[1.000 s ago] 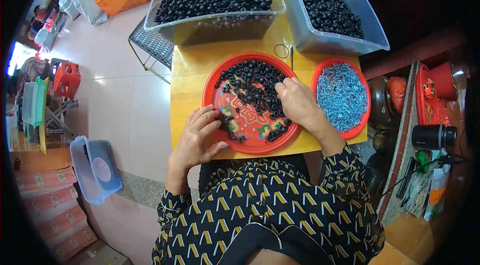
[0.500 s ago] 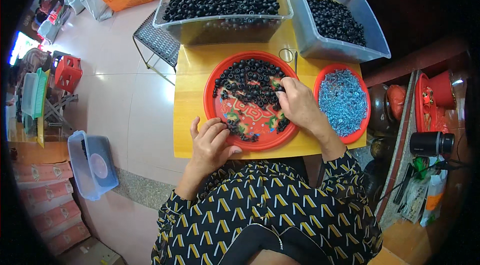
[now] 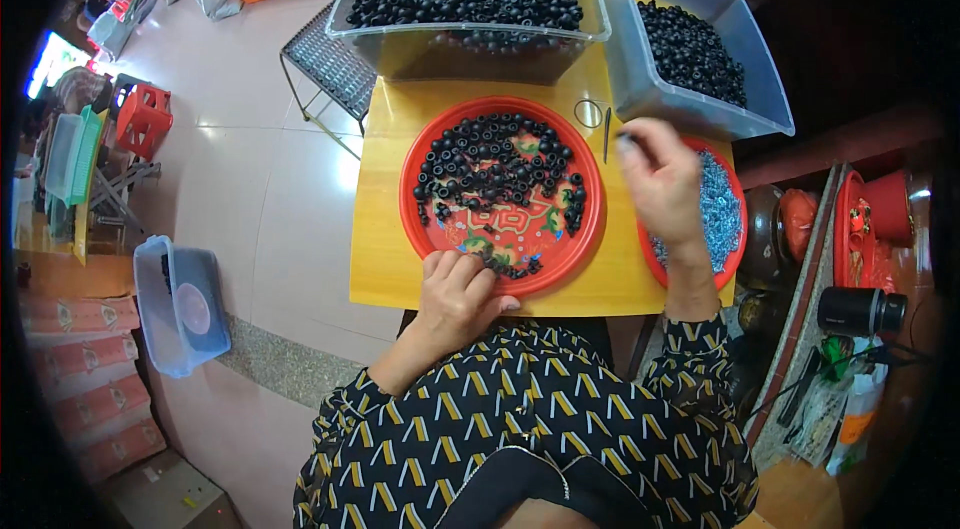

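A round red tray [image 3: 408, 169] with a printed pattern holds many black, hollow, bead-like pieces [image 3: 490, 159]. Smaller black bits [image 3: 522, 269] lie along its near side. My left hand [image 3: 460, 294] is curled over the tray's near-left rim, thumb outside and fingertips hidden. To the right of the tray, my right hand [image 3: 662, 184] is raised, slightly blurred, thumb and fingers pinched together. A small black piece [image 3: 626, 142] shows at its fingertips. Below that hand stands a red dish [image 3: 742, 229] of shiny blue-silver small parts [image 3: 720, 209], partly covered by the hand and wrist.
Two clear bins [image 3: 470, 54] [image 3: 690, 107] of black pieces stand at the table's [image 3: 380, 269] far side. Scissors [image 3: 590, 114] and a thin dark tool [image 3: 607, 136] lie beside the tray. A woven stool [image 3: 330, 59] is at far left; an empty-looking blue-clear tub [image 3: 185, 309] sits on the floor.
My right hand has lifted out of the tray and moved right, over the dish's edge. My left hand has moved slightly right, its fingers curling in over the rim.
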The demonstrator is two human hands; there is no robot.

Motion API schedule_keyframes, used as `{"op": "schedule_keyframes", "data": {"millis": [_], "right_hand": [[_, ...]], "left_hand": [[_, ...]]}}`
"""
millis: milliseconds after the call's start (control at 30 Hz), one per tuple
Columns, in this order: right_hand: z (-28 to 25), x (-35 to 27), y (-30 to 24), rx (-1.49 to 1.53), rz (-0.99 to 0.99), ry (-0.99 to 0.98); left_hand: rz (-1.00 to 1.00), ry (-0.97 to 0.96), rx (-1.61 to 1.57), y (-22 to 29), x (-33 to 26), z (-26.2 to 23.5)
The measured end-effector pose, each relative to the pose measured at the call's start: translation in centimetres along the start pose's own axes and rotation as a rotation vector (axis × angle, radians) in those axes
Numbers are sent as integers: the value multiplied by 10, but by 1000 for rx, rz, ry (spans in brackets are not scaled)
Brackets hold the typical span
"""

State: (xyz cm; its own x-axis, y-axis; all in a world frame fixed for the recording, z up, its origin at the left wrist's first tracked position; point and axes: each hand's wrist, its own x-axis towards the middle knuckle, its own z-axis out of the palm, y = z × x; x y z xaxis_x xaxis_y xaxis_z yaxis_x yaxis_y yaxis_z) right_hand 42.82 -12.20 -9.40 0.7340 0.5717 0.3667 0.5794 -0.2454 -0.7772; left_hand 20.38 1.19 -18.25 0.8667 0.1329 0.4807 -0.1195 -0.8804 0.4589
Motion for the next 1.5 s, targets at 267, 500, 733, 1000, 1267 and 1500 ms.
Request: {"op": "schedule_keyframes", "data": {"millis": [267,500,733,1000,1267,1500], "right_hand": [[-65,57,18,-748,-212,380],[24,-66,8,-396,-175,56],[52,-125,27,-299,118,56],[55,-117,30,-350,25,50],[56,-93,47,-225,-29,67],[58,-95,57,-77,-19,99]], "left_hand": [[-41,0,-72,16,7,11],[49,-107,-287,-4,7,3],[345,-466,-214,-8,60,7],[508,-452,-36,-22,85,24],[348,-362,33,-19,96,11],[528,-514,68,-21,93,20]]}}
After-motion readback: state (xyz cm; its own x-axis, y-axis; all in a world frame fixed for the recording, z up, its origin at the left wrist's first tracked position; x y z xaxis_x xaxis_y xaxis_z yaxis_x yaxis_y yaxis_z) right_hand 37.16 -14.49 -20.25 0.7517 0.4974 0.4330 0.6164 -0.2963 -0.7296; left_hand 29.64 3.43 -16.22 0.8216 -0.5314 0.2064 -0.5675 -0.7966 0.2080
